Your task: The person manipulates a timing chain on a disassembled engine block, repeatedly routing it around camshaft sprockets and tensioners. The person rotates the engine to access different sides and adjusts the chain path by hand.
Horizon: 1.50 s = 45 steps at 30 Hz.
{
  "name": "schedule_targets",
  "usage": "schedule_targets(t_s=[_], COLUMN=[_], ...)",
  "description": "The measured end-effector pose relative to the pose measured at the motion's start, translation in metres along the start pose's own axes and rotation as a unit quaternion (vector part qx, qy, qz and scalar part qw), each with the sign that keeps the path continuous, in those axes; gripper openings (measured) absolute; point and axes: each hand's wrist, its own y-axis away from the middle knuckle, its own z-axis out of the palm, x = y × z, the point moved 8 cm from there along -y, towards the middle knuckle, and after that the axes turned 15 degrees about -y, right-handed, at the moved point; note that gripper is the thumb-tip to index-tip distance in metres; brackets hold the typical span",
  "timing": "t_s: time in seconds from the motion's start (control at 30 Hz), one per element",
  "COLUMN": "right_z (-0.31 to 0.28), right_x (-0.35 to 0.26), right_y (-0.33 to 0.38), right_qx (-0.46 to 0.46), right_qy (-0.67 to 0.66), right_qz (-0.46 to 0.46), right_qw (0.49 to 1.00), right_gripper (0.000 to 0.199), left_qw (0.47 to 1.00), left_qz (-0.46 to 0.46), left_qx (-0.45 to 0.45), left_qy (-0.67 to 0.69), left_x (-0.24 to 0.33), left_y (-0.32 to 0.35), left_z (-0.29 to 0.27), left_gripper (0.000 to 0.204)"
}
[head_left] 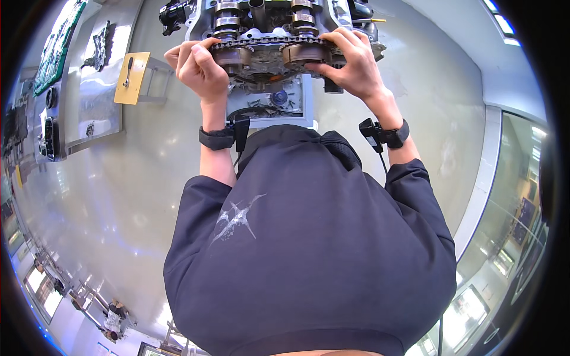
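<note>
A car engine (261, 24) stands at the top of the view with its two camshafts exposed. Across two round camshaft sprockets, the left one (233, 57) and the right one (306, 54), runs a dark timing chain (261, 41). My left hand (205, 70) is closed at the chain's left end, its fingers curled beside the left sprocket. At the other end, my right hand (355, 65) has its fingers bent over the chain and its thumb against the front of the right sprocket. The fingertips of both hands are partly hidden.
Below the engine sits a grey tray (307, 98) with small parts in it. To the left are a yellow-topped stool (138, 77) bearing a ratchet wrench (127, 71) and a metal workbench (107, 115) with loose parts. A glass partition (504, 196) runs along the right.
</note>
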Motion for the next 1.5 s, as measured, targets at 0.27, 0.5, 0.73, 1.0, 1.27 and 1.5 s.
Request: schedule_targets(t_s=[0.27, 0.5, 0.73, 1.0, 1.27, 1.5], right_z=[0.002, 0.009, 0.013, 0.080, 0.184, 0.289], right_x=[0.007, 0.003, 0.002, 0.040, 0.066, 0.057], right_y=[0.023, 0.039, 0.102, 0.236, 0.439, 0.538], right_qx=[0.088, 0.227, 0.330, 0.275, 0.198, 0.161], right_qy=[-0.079, -0.086, -0.113, -0.196, -0.230, -0.261], right_qz=[0.030, 0.042, 0.044, 0.225, 0.459, 0.549], right_qw=[0.993, 0.969, 0.936, 0.914, 0.835, 0.778], right_gripper=[0.074, 0.067, 0.062, 0.040, 0.028, 0.026], left_qw=[0.995, 0.992, 0.989, 0.988, 0.999, 0.989], left_qz=[0.013, -0.019, -0.077, -0.105, -0.019, -0.140], left_qx=[-0.075, -0.105, -0.105, -0.100, -0.032, -0.032], left_qy=[-0.071, -0.066, -0.063, -0.059, -0.039, 0.036], left_x=[0.007, 0.002, -0.005, -0.016, -0.025, -0.130], left_y=[-0.006, -0.006, 0.000, -0.006, 0.004, 0.106], left_z=[0.007, 0.005, 0.006, 0.009, -0.023, -0.036], left_gripper=[0.041, 0.044, 0.051, 0.050, 0.033, 0.023])
